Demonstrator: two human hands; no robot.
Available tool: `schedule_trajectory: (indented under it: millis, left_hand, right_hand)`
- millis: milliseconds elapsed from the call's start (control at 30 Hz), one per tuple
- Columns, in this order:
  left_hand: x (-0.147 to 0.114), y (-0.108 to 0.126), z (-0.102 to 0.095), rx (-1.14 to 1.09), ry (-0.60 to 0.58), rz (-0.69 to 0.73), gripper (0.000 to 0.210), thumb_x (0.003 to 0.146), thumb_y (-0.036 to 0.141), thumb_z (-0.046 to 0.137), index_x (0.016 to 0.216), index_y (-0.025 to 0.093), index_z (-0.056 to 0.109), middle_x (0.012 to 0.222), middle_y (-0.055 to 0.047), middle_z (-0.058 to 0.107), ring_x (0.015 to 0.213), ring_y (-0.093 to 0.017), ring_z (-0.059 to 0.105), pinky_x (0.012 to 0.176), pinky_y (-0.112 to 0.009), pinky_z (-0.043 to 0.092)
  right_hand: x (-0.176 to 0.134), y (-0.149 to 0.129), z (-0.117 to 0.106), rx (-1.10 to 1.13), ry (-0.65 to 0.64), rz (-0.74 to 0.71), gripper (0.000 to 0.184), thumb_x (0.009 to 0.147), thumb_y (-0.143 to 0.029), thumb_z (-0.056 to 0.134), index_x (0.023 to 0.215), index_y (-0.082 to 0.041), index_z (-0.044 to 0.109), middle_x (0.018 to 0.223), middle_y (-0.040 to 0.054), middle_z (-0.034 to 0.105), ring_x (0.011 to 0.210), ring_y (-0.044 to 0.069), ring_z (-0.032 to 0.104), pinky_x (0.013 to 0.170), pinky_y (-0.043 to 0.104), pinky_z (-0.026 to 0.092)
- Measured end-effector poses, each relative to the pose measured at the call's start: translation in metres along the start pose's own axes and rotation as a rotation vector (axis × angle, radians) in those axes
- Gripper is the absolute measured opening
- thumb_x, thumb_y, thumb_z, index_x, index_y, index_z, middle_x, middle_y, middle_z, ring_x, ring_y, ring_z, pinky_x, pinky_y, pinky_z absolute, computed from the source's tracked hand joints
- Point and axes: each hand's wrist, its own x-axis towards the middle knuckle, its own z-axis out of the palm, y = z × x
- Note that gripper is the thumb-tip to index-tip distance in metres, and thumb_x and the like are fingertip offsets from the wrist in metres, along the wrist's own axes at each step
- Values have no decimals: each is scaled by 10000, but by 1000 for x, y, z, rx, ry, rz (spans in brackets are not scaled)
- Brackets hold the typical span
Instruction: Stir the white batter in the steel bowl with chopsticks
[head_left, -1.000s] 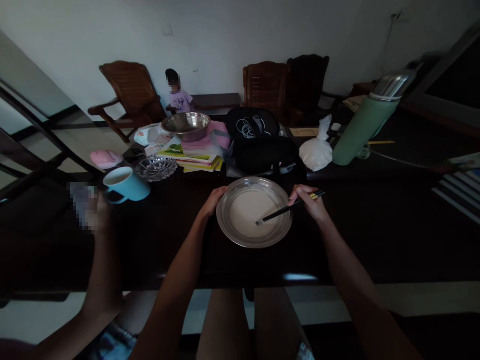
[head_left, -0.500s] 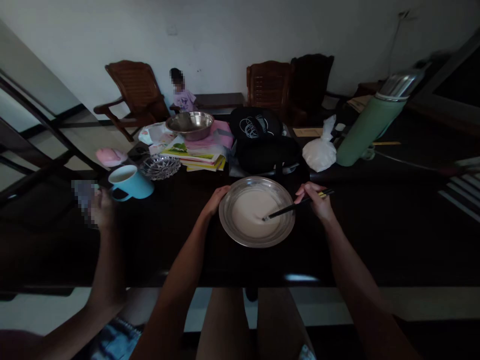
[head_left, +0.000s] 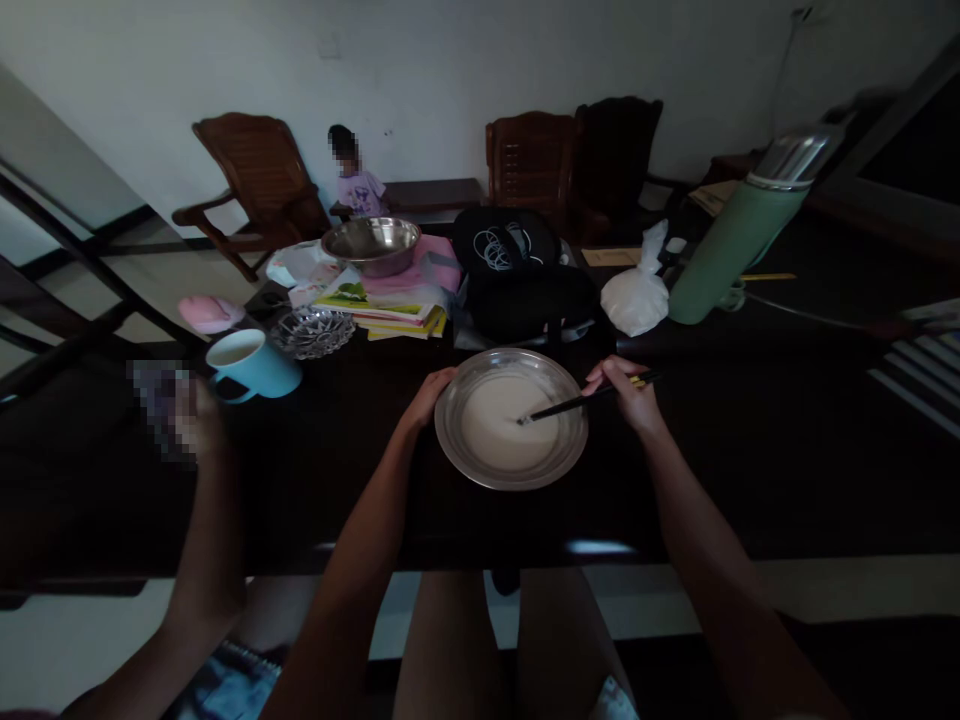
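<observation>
Fingers of right hand (head_left: 630,398) pinch chopsticks (head_left: 581,402), tips in batter.
Left hand (head_left: 427,396) grips pan (head_left: 457,455) rim on table (head_left: 750,470).

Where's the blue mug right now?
The light blue ceramic mug stands left on the dark table, before the clear glass dish, beside another person's hand.

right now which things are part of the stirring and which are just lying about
In use: left hand on the metal dish of pale batter; right hand holding chopsticks.

Lying about: blue mug, glass dish, books, green flask, white bag.
</observation>
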Motion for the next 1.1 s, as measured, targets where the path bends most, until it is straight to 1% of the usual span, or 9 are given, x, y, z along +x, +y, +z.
schedule_trajectory:
  millis: [133,267,367,533,633,800,933,1033,1100]
  left_hand:
    - [-1,3,1,-18,-24,10,329,733,486,615,672,163,593,639,20,564,643,-146,477,622,-265,401]
    - [-1,3,1,-18,-36,15,330,745,485,609,686,161,598,650,19,569,644,-146,481,622,-267,408]
    - [-1,1,0,-28,-25,8,337,747,488,614,708,154,606,657,18,575,654,-145,483,628,-261,407]
    - [0,2,2,-44,-23,7,334,720,478,624,713,144,620,665,17,584,662,-144,492,637,-256,414]
    - [0,2,2,-42,-30,-1,338,722,486,611,696,149,612,647,21,571,647,-144,485,632,-260,413]
    - [0,1,1,-11,-4,0,349,715,502,614,721,153,619,685,11,590,684,-156,494,658,-266,407]
    - [-1,4,3,-25,-19,-8,376,699,533,615,696,158,600,671,14,569,664,-148,467,637,-266,386]
    - [-3,5,3,-26,-32,-8,370,708,531,613,659,167,561,634,26,528,633,-136,434,614,-263,370]
    - [-3,5,3,-10,-30,9,354,715,511,613,654,167,556,635,26,526,643,-138,442,620,-261,374]
  right_hand:
    - [-2,-2,5,39,-139,13,439,856,-624,594,693,-237,720,612,19,730,607,196,681,680,346,531]
    - [-2,-3,14,-80,-235,-95,357,876,-562,608,781,-257,768,797,33,775,816,218,711,791,361,538]
    - [1,-2,13,-132,-153,-124,324,876,-538,620,791,-266,774,824,30,781,867,220,705,826,360,528]
    - [2,-1,2,-16,29,-16,462,849,-637,590,667,-231,713,582,18,717,619,198,681,700,343,528]
    - [0,-2,3,31,-58,5,480,843,-652,585,663,-225,712,546,16,691,569,192,666,652,335,526]
    - [-1,-1,14,-131,-229,-141,330,893,-521,605,786,-268,788,811,33,773,833,213,689,795,350,520]
    - [1,0,11,-152,-109,-132,300,882,-502,627,774,-271,784,799,28,777,825,217,681,788,357,512]
    - [1,-1,3,-63,25,-52,390,873,-566,608,695,-244,739,652,21,739,694,205,682,728,349,511]
    - [-1,-1,0,-7,27,-14,441,866,-608,590,670,-235,719,570,16,702,604,197,663,685,347,511]
